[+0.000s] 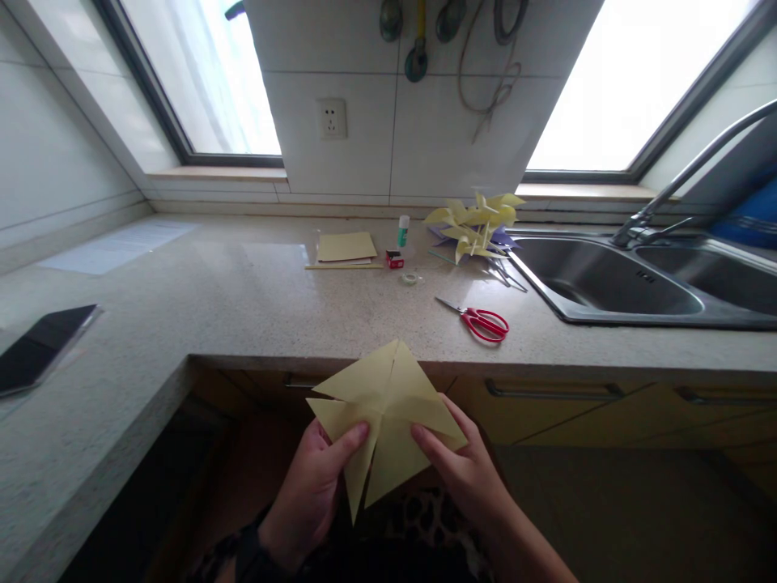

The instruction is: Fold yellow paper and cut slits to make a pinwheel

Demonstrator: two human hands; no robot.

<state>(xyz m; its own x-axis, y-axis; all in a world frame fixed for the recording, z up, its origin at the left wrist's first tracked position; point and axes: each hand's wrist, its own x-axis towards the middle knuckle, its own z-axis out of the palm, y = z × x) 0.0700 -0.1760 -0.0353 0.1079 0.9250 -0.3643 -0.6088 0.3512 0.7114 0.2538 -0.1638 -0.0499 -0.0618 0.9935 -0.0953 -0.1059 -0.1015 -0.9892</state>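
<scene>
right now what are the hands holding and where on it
Both hold one cut, folded yellow paper sheet: the left hand pinches its lower left flap, the right hand grips its lower right edge.

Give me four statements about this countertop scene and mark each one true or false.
1. Both hands, left hand and right hand, hold the cut yellow paper. True.
2. The red-handled scissors lie in the sink. False: they lie on the countertop, left of the sink.
3. Finished paper pinwheels sit near the sink's back corner. True.
4. The phone rests beside the scissors. False: it lies far left.
</scene>
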